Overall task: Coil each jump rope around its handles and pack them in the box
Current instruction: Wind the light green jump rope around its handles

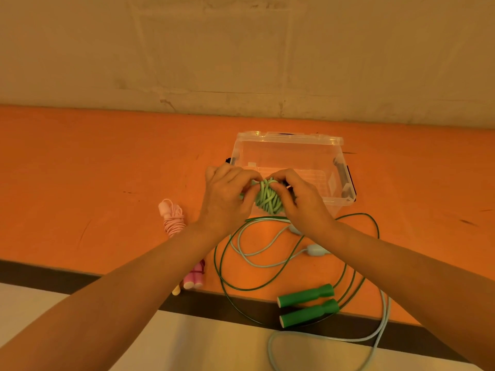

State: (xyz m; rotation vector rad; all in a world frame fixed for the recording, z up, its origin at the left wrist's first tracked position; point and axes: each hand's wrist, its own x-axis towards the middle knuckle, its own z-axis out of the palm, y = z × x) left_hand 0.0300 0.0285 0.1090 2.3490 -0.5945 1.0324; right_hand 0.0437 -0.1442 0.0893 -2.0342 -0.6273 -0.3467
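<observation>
A light green jump rope [268,198] is wound into a tight bundle, held between both hands just in front of the clear plastic box [289,141]. My left hand [227,194] grips its left side and my right hand [302,199] grips its right side; the handles are hidden. A dark green rope with two green handles [308,302] lies loose near the table's front edge. A pale blue rope [317,250] sprawls beside it and hangs over the edge. A coiled pink rope [172,218] lies to the left.
A second pink-handled bundle [194,277] lies at the front edge under my left forearm. The orange table [93,170] has a dark front edge and meets a beige wall at the back. The box stands open with nothing inside it.
</observation>
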